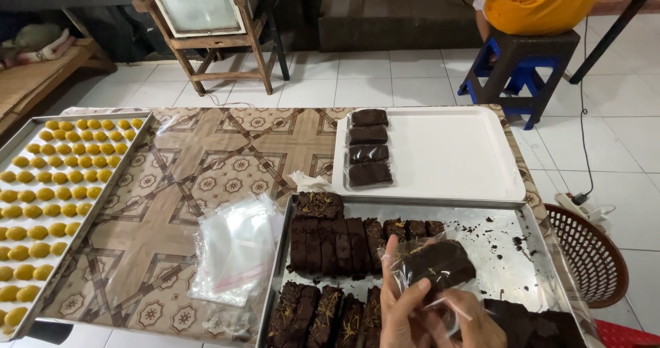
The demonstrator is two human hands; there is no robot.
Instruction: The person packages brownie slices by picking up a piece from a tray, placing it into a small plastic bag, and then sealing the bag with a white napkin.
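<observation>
My left hand (401, 307) and my right hand (466, 322) together hold a dark brownie slice (437, 262) inside a clear plastic bag, low over a metal tray (505, 241). Rows of cut brownie slices (330, 245) lie on the left part of that tray, with crumbs on its bare right part. Several bagged brownies (368, 157) lie in a column on the left side of a white tray (447, 155) behind it. A stack of empty clear bags (234, 248) lies on the patterned tablecloth, left of the metal tray.
A long metal tray of small yellow round pastries (51, 197) fills the table's left side. A brown basket (592, 255) stands on the floor at right. A person in orange sits on a blue stool (522, 66) beyond the table. A wooden stand (213, 52) is behind.
</observation>
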